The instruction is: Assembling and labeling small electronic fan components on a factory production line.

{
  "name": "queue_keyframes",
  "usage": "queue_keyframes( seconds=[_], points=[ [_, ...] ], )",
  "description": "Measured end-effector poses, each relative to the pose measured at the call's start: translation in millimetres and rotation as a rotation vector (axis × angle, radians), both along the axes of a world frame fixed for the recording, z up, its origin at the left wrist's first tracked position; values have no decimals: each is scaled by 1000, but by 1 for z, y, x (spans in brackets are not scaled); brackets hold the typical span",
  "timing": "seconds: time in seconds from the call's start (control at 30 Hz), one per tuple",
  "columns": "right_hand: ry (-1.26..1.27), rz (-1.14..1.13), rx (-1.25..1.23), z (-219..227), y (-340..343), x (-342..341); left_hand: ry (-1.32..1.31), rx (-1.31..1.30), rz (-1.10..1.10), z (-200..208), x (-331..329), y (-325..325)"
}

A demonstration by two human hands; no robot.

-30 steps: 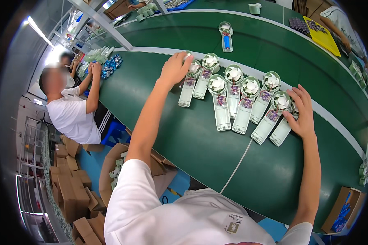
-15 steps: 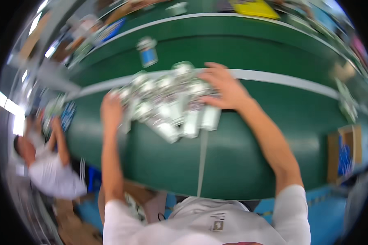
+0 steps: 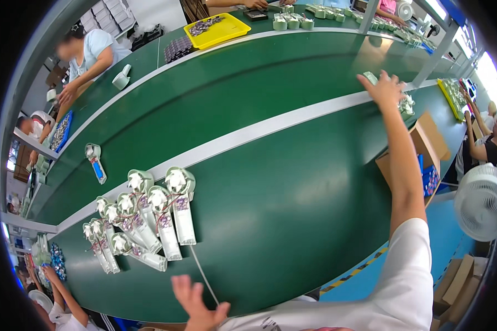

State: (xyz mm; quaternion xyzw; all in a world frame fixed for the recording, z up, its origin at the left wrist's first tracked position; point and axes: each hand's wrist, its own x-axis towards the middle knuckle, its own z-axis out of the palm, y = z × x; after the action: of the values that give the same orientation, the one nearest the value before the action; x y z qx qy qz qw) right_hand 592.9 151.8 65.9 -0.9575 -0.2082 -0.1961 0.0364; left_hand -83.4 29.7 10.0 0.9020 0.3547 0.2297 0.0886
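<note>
A cluster of pale green handheld fan shells (image 3: pixel 183 220) lies on the green table to the left, each with a round head, a long handle, white parts, thin wires and a small purplish circuit board. Just below the cluster, near the table's front edge, my left hand (image 3: pixel 196 304) is open with its fingers apart, touching none of the shells. My right arm stretches far to the right. There my right hand (image 3: pixel 385 91) is open, fingers spread, over more pale green shells (image 3: pixel 406 106), which it partly hides; whether it touches them I cannot tell.
A cardboard box (image 3: pixel 389 168) with blue parts stands at the right edge. Beyond a pale rail (image 3: pixel 270 128) runs a green belt bearing a single shell with a blue part (image 3: pixel 97 168). A yellow tray (image 3: pixel 218 34) lies across it. Co-workers sit around; a white fan (image 3: pixel 480 201) stands right.
Both hands have left the cluster of shells: the right has gone far right, the left back toward the front edge. The view has swung right, and the shells now lie more spread out.
</note>
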Motion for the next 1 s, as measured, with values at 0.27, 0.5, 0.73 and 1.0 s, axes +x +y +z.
queue_keyframes(
  seconds=[0.27,0.5,0.73,1.0],
  points=[
    [498,-71,-182,-30,-44,133,320,-259,76,11,41,16],
    [357,256,-138,-23,-52,61,306,-246,54,11,37,12],
    [280,737,-174,-16,-46,-61,245,-192,11,7,38,16],
    [115,1657,-132,-17,-2,-255,108,-99,-77,12,66,28]
  ],
)
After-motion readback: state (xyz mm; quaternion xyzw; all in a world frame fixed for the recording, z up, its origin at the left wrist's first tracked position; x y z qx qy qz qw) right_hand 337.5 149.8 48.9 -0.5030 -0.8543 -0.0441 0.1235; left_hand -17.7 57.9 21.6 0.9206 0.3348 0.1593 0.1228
